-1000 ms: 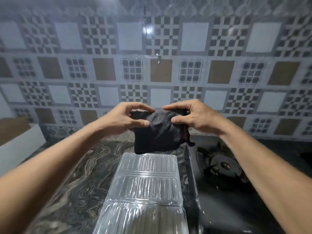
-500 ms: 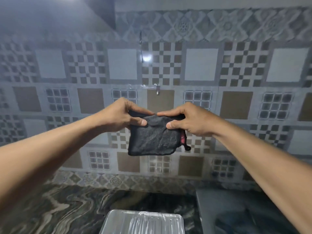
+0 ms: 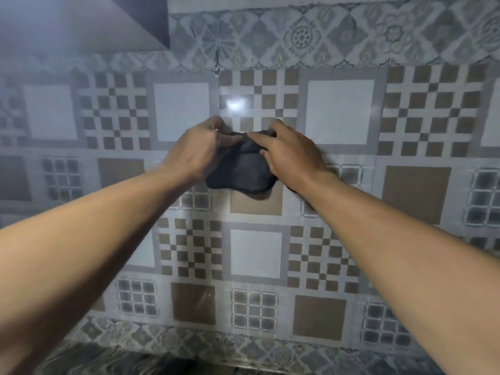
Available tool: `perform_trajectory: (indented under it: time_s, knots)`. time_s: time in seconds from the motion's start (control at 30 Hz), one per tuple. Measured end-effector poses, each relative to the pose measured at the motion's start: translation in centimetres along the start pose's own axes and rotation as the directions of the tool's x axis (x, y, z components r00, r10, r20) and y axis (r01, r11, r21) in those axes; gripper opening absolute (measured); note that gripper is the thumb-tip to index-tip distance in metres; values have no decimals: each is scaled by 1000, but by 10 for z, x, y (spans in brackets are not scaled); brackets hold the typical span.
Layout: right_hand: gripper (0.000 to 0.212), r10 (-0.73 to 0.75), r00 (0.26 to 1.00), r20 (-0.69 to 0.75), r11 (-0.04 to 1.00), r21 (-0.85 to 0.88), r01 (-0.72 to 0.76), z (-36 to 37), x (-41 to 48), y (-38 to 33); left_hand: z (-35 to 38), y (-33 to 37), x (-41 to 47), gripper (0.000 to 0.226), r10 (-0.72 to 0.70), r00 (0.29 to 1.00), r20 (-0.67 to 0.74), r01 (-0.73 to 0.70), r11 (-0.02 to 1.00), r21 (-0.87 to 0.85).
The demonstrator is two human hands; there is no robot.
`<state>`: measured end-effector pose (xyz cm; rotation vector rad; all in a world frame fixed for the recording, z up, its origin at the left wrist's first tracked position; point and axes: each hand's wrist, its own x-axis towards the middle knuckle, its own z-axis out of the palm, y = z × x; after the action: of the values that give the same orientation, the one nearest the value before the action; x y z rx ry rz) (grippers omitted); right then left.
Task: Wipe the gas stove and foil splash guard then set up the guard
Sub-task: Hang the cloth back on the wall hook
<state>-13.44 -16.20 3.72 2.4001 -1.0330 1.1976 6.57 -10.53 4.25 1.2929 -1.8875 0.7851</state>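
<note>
A dark grey cloth (image 3: 240, 171) hangs bunched against the patterned tile wall at about the height of my outstretched arms. My left hand (image 3: 200, 147) pinches its upper left edge and my right hand (image 3: 289, 150) pinches its upper right edge, the fingertips nearly meeting at the top. The gas stove and the foil splash guard are out of view.
The tiled wall (image 3: 338, 112) fills almost the whole view. A strip of dark marbled counter (image 3: 113, 361) shows along the bottom edge. A grey slanted surface (image 3: 89, 23) juts in at the top left.
Both hands have lifted the cloth higher and closer to the wall. The view has tilted up, so the foil guard and stove have dropped out of sight. The cloth now looks more bunched.
</note>
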Motion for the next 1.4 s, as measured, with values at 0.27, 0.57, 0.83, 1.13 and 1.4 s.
perform_trajectory:
  time_s: [0.27, 0.57, 0.83, 1.13, 1.4]
  knots:
    - [57, -171, 983, 61, 945, -272, 181, 29, -46, 20, 36, 5, -38, 66, -28, 998, 56, 25, 999, 45]
    - [66, -12, 975, 222, 987, -152, 47, 0, -61, -2, 23, 26, -52, 51, -181, 959, 217, 212, 968, -132]
    - [64, 80, 967, 242, 997, 1, -83, -55, -102, -36, -24, 70, -85, 60, -339, 933, 121, 344, 939, -20]
    - [68, 31, 806, 591, 998, 27, -58, -88, -139, -76, -78, 120, -163, 55, -453, 769, 452, 454, 884, 115]
    - [67, -209, 651, 730, 978, 140, 157, -94, -195, -123, -130, 182, -267, 60, -685, 496, 533, 642, 703, 306]
